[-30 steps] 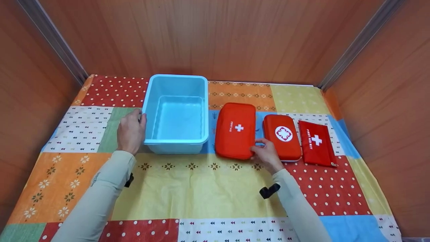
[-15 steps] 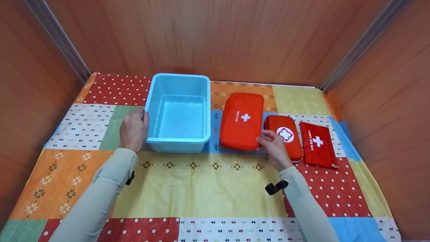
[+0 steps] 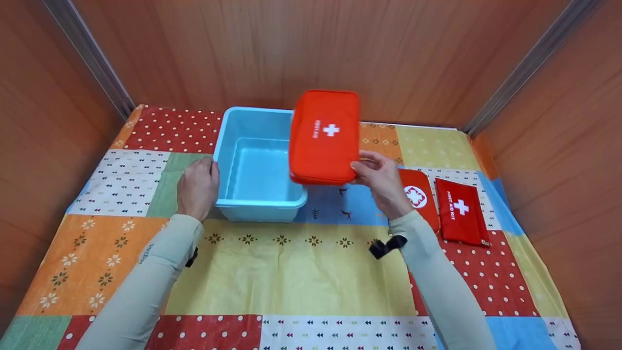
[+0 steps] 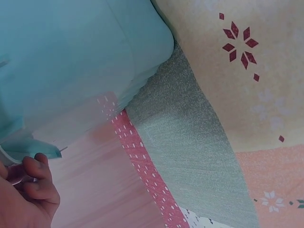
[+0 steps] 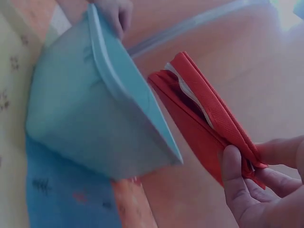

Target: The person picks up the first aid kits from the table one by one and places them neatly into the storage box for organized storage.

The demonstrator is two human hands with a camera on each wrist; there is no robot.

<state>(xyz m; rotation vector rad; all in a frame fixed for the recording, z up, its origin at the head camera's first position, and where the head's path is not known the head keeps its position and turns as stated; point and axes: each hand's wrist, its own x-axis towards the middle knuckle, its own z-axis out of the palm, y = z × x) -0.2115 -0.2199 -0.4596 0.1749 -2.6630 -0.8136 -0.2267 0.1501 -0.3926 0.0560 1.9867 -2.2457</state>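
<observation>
A red zipped first aid pouch (image 3: 323,153) with a white cross is held up by its near right corner in my right hand (image 3: 384,184). It hangs in the air over the right rim of a light blue plastic bin (image 3: 257,213). In the right wrist view my thumb and fingers (image 5: 232,166) pinch the pouch (image 5: 190,111), whose zipped edge faces the camera. My left hand (image 3: 197,189) grips the bin's left rim. The left wrist view shows curled fingers (image 4: 42,183) at that rim, beside the bin's wall (image 4: 85,57).
To the right, partly behind my right hand, lies a red hard first aid case (image 3: 420,197) with a round white emblem. Beside it is a flat dark red first aid kit pouch (image 3: 461,210). A patchwork cloth (image 3: 291,272) covers the table, with wooden panels (image 3: 272,53) behind and at the sides.
My right hand has lifted the red first aid pouch off the cloth and carried it left and up, over the bin's right rim. My left hand stays on the bin.
</observation>
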